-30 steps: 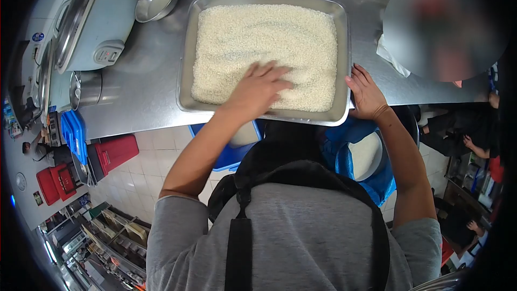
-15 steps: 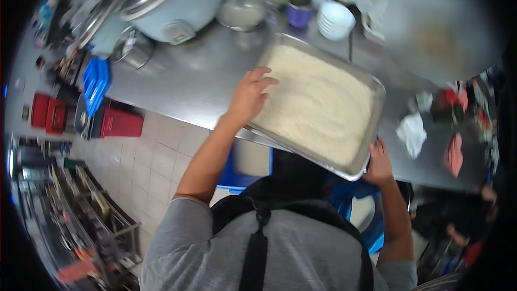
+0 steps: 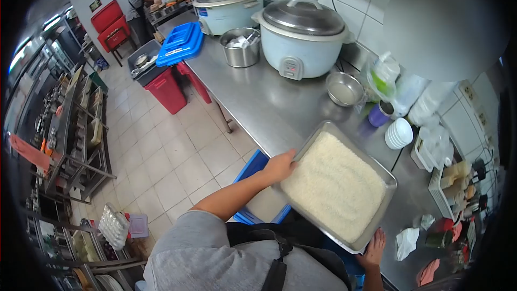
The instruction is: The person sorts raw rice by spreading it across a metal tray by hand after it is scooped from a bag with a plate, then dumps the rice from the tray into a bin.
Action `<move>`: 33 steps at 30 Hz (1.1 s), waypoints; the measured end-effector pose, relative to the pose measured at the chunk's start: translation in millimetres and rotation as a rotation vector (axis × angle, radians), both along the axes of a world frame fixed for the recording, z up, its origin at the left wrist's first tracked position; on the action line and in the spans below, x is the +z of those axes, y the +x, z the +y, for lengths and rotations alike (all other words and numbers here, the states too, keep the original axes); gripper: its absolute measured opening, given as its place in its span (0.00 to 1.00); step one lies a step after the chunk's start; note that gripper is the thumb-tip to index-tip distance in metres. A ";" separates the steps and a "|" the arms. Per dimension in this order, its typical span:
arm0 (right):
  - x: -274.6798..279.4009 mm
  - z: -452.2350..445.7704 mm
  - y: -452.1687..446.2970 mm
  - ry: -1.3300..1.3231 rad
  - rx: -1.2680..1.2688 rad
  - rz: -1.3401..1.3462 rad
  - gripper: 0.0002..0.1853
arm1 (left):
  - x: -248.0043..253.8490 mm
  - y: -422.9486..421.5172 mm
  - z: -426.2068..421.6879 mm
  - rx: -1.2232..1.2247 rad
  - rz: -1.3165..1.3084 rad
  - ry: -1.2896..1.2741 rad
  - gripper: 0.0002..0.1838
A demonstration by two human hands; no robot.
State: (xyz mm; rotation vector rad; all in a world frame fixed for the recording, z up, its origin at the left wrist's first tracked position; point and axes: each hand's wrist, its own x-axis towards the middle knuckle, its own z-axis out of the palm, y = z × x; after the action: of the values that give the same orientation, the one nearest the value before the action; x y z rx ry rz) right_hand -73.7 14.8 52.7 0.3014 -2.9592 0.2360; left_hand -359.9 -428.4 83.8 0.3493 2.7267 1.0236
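The left grip (image 3: 281,166) is curled on the rim of the tray (image 3: 390,183), the right grip (image 3: 372,250) open against its near corner. Keep it level between them, I'd say, lest rice (image 3: 334,183) spill.

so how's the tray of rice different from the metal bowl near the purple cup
The tray is rectangular; the bowl is round. The tray is larger than the bowl. The left hand and right hand are at the tray's edges, while neither touches the bowl. Both containers look silvery.
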 end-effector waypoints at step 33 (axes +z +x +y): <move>25.9 -26.0 -14.3 0.091 -0.097 -0.158 0.58 | -58.5 248.0 -394.3 1.099 -0.414 0.513 0.16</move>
State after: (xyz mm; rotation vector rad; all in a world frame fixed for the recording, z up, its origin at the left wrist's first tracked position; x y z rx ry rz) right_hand -88.0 -11.2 78.6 0.1553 -3.1362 0.1183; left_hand -111.8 -822.7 25.3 -1.2786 2.1201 1.7468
